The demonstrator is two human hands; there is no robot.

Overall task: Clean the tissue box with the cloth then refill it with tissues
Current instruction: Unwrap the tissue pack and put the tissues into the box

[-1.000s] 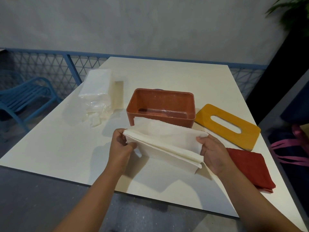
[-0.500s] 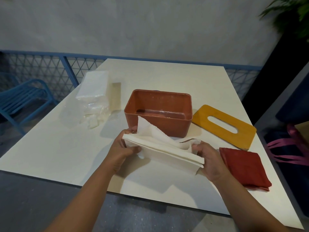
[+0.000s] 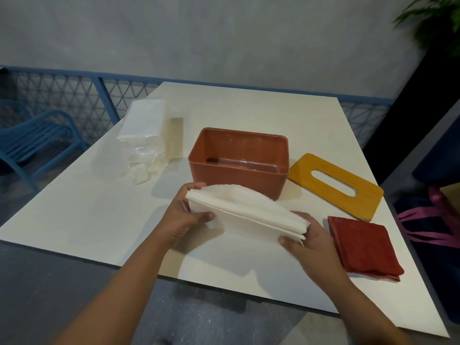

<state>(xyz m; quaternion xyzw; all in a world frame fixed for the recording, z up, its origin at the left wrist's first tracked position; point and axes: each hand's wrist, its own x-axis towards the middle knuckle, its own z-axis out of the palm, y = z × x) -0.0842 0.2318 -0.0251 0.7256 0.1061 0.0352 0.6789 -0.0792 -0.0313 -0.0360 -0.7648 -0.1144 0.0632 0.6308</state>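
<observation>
The white table [image 3: 273, 108] carries everything. The tissue box [image 3: 236, 178] stands open near its middle, lid off, and nothing but a bare floor shows inside. An opened clear pack of tissues [image 3: 143, 130] sits by the table's left edge. The yellow slotted lid [image 3: 361, 202] lies flat just right of the box, towards the right edge. The red cloth [image 3: 363, 247] lies folded near the front right corner, and neither hand touches it.

You hold a stack of tissues [image 3: 249, 217] above the table, just in front of the box and between it and the front edge. The top sheets bulge upward. Your left hand [image 3: 184, 215] grips the stack's left end, thumb on the near face and fingers behind. Your right hand [image 3: 308, 242] pinches the right end, where the layers fan slightly.

With the cloth set aside and the box open, the wiping looks finished, and you are on the refill step.

The next move calls for lifting the stack over the near rim, squaring its long side to the box's long side, and lowering it in level. Keep both ends pressed together, since the loose top sheets could catch on the rim or slide off. The lid goes on after that, with one sheet drawn through its slot.
</observation>
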